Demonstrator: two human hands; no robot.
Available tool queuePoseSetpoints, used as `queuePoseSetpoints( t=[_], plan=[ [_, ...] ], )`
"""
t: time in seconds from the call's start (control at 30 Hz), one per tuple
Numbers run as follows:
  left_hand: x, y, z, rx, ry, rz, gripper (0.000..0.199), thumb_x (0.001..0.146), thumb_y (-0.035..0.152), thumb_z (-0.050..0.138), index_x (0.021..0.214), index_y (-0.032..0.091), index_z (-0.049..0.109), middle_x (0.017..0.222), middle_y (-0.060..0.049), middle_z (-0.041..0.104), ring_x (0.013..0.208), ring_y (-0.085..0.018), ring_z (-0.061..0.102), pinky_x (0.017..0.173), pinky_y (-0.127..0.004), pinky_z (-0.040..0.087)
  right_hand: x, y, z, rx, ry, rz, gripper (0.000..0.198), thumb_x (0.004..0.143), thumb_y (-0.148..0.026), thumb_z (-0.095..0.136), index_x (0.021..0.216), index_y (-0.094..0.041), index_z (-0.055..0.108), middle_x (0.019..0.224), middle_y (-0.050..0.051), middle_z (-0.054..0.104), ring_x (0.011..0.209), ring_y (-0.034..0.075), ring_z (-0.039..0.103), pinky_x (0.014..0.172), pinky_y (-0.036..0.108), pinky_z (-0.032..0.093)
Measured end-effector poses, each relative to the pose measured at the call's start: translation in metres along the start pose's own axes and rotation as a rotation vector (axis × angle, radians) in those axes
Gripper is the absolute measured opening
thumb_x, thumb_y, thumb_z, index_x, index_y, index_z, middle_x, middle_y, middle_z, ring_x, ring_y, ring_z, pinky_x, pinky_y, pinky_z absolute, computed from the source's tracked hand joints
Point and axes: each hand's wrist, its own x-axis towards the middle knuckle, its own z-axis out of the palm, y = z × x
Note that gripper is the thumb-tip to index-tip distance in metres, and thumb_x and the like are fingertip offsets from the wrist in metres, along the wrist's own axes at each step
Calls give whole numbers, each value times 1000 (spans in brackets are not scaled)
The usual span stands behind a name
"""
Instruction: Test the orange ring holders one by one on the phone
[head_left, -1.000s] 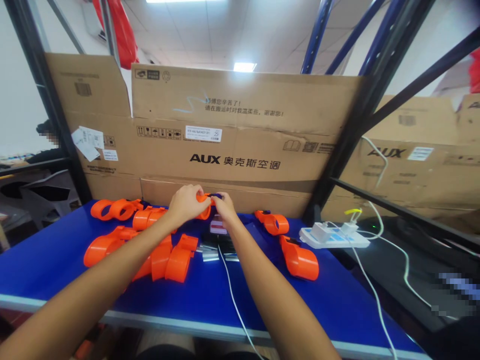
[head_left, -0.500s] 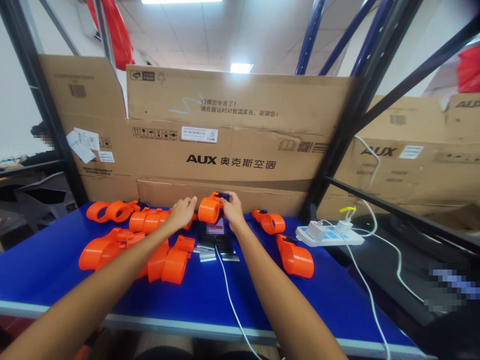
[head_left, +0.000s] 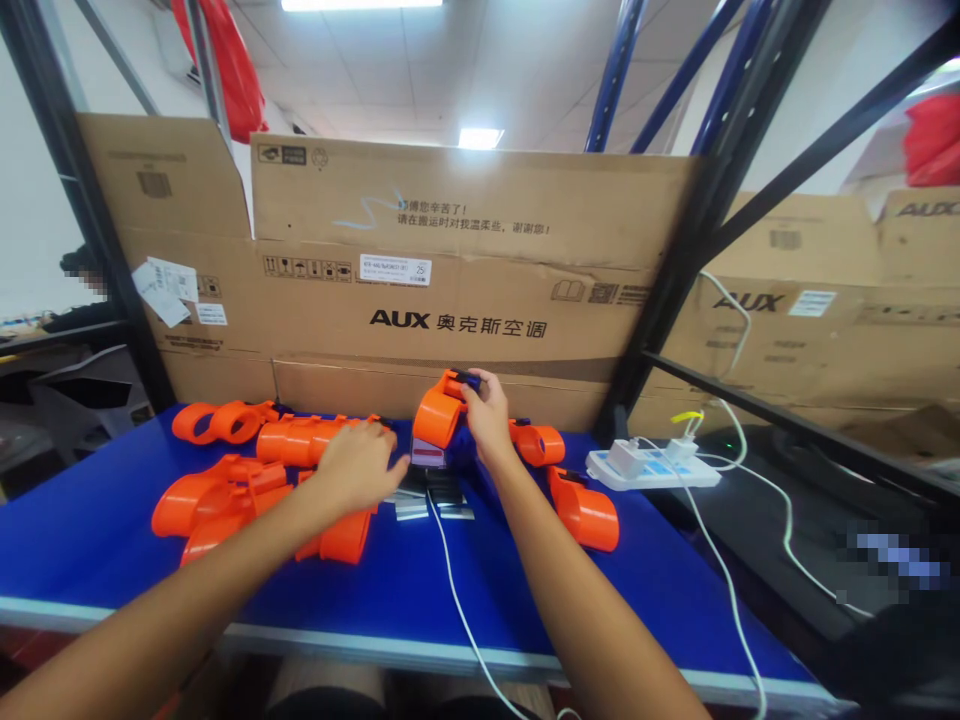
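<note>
Orange ring (head_left: 437, 415) held up at far middle of table (head_left: 420, 610), over far side of black box (head_left: 444, 488). One piece in handling; rest lie as left rings (head_left: 187, 498) and two right rings (head_left: 592, 517). Which are finished, which left, can't tell from here. Right hand (head_left: 489, 412) gripping ring near its black end. Left hand (head_left: 360, 462) half open, thumb apart, above left rings; touching or not, can't tell.

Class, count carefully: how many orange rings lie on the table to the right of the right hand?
2: the back ring, just right of the right hand, and the front ring, nearer the camera. More may be hidden behind that hand.
</note>
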Motion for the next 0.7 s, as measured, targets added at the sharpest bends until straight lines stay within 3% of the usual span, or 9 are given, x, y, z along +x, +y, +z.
queuePoseSetpoints(
  t=[0.13,0.23,0.37,0.7],
  plan=[
    [-64,-6,12,40,16,104,47,91,60,47,100,21,73,97,-14,72,95,-34,64,90,-48,41,0,-10,-10,2,-37,0,38,75,-32,66,111,-21,60,104,5,70,97,21,65,86,35,53],
    [-91,-21,19,56,34,129,46,90,59,49,101,21,73,94,-13,72,91,-33,64,90,-49,41,-2,-11,-8,13,-47,4,39,75,-32,66,112,-21,59,105,6,70,96,21,66,86,35,53],
    [-102,-42,17,71,46,155,47,89,62,50,101,23,74,94,-12,72,90,-33,64,90,-50,42,-8,-7,1,13,-71,-5,38,77,-31,65,113,-22,59,109,6,69,102,22,65,90,37,53],
    [-115,-86,13,41,85,185,58,82,64,60,125,26,68,121,-11,71,118,-37,59,106,-55,36,-17,-7,8,38,-163,-3,34,78,-28,66,112,-23,60,109,6,70,104,22,65,99,41,50]
  ],
)
